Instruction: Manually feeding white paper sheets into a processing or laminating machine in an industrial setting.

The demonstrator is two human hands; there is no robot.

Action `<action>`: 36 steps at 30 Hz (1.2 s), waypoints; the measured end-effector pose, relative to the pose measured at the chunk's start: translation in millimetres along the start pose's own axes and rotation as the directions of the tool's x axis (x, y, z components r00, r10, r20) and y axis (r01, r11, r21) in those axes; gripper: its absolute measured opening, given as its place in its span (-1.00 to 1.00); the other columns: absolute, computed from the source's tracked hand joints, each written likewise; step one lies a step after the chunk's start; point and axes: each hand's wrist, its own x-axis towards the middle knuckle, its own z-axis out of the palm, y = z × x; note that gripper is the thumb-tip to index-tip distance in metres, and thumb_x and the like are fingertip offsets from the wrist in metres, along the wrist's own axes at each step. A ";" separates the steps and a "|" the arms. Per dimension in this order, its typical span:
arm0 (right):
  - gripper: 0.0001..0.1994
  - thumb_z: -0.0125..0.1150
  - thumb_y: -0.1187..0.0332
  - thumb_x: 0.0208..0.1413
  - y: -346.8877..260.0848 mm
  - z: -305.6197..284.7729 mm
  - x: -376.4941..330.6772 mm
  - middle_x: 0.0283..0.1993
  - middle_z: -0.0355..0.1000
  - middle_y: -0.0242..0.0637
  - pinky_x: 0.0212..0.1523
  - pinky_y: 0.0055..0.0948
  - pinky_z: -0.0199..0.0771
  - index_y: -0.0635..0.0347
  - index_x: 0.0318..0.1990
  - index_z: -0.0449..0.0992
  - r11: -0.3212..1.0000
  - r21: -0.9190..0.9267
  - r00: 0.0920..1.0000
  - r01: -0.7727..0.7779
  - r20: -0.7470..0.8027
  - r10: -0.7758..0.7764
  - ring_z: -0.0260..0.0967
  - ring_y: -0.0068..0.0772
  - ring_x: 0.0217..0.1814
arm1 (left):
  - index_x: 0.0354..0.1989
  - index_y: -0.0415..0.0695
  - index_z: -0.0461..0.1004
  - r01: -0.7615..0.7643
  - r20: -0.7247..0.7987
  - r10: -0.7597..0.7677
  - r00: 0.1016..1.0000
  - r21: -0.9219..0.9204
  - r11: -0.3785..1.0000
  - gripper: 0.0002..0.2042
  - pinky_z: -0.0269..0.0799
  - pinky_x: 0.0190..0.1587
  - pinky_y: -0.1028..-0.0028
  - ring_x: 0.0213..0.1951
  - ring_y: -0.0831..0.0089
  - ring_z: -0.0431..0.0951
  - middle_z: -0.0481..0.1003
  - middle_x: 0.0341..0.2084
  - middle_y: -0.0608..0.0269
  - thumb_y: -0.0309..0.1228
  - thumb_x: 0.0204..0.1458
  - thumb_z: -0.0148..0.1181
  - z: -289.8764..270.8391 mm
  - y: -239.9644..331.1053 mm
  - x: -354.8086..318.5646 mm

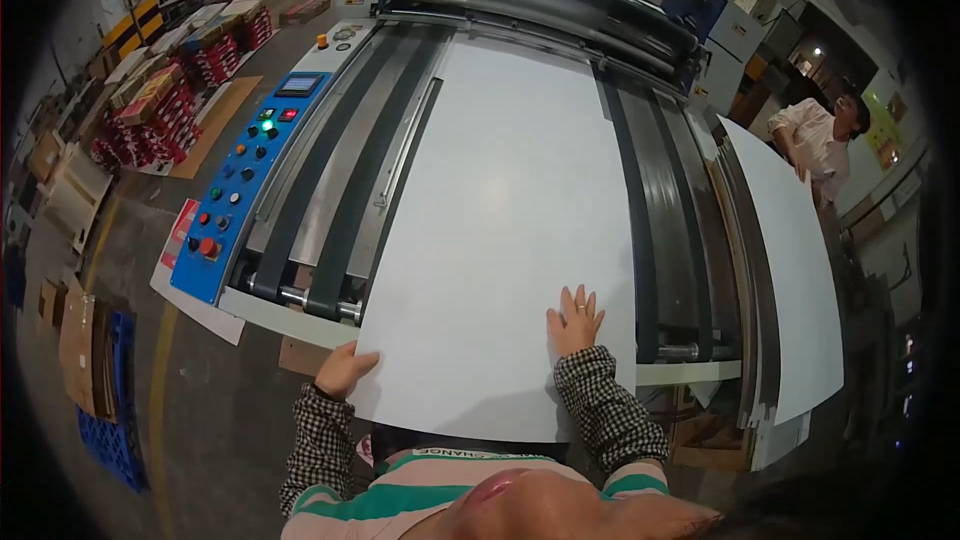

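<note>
A large white sheet (500, 210) lies over the dark conveyor belts (340, 160) of a machine, its near end reaching out toward my body. At its near left corner my left hand (342, 370) is closed on the edge, thumb on top; the fingers below are partly hidden. My right hand (575, 324) rests flat on the sheet near its right edge, fingers spread and holding nothing. Checked sleeves cover both forearms. The far end of the sheet runs up to the rollers (540, 20).
Left of the belts is a blue control panel (245, 190) with buttons and a small screen. On the right stands a stack of large sheets (790, 280), with a person (815, 140) beside it. Bundled stacks (150, 110) and a blue pallet (112, 445) occupy the left floor.
</note>
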 end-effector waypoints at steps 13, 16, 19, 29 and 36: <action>-0.48 -0.13 0.10 0.03 -43.5 -17.2 137.8 0.24 -0.17 -0.07 0.21 -0.08 -0.35 0.11 0.13 0.08 0.989 -0.144 0.998 0.043 0.058 -0.035 -0.34 -0.08 0.30 | -0.32 -0.36 0.38 -0.076 -0.236 0.128 0.963 0.216 0.973 -0.78 0.34 -0.37 0.55 -0.42 0.49 0.44 0.44 -0.50 0.14 -0.49 -0.14 0.06 -30.9 63.9 101.4; -0.61 -0.03 0.28 0.01 -6.7 -9.8 160.9 0.17 -0.02 0.02 0.13 -0.22 0.01 0.23 0.00 0.26 0.802 0.526 0.957 0.283 -0.097 -0.273 -0.05 -0.09 0.21 | -0.34 -0.34 0.38 -0.095 -0.423 0.210 0.881 0.276 0.956 -0.77 0.35 -0.45 0.50 -0.50 0.45 0.45 0.44 -0.62 0.09 -0.42 -0.13 0.07 -19.1 88.7 97.1; -0.79 0.01 0.44 -0.07 48.1 -25.2 151.2 -0.10 0.30 0.02 0.00 -0.28 0.20 0.25 -0.24 0.45 0.842 0.154 0.799 0.518 -0.438 -0.412 0.17 -0.09 0.04 | -0.36 -0.35 0.38 -0.120 -0.489 0.499 0.715 0.618 0.777 -0.72 0.35 -0.40 0.40 -0.48 0.23 0.46 0.45 -0.57 0.02 -0.33 -0.12 0.05 -17.2 88.8 99.6; -0.49 0.06 0.40 -0.05 373.2 -237.6 -22.9 -0.08 0.28 -0.21 0.03 -0.12 0.16 -0.03 0.10 0.09 0.062 -0.200 0.167 -0.978 -0.564 0.809 0.21 -0.31 0.00 | -0.36 -0.35 0.39 -0.226 -0.435 0.522 0.734 0.569 0.791 -0.78 0.34 -0.53 0.57 -0.59 0.54 0.43 0.44 -0.63 0.14 -0.41 -0.09 0.03 -0.1 45.4 98.8; -0.65 -0.02 0.39 -0.27 236.4 -65.0 15.1 -0.24 0.26 0.12 -0.15 -0.12 0.22 0.37 -0.23 0.31 0.917 -0.060 0.913 -0.395 -0.139 0.384 0.23 0.12 -0.21 | -0.35 -0.23 0.43 -0.485 0.172 0.484 0.858 0.583 0.652 -0.72 0.37 -0.33 0.45 -0.41 0.35 0.48 0.47 -0.50 0.08 -0.26 -0.13 0.06 140.9 23.6 96.2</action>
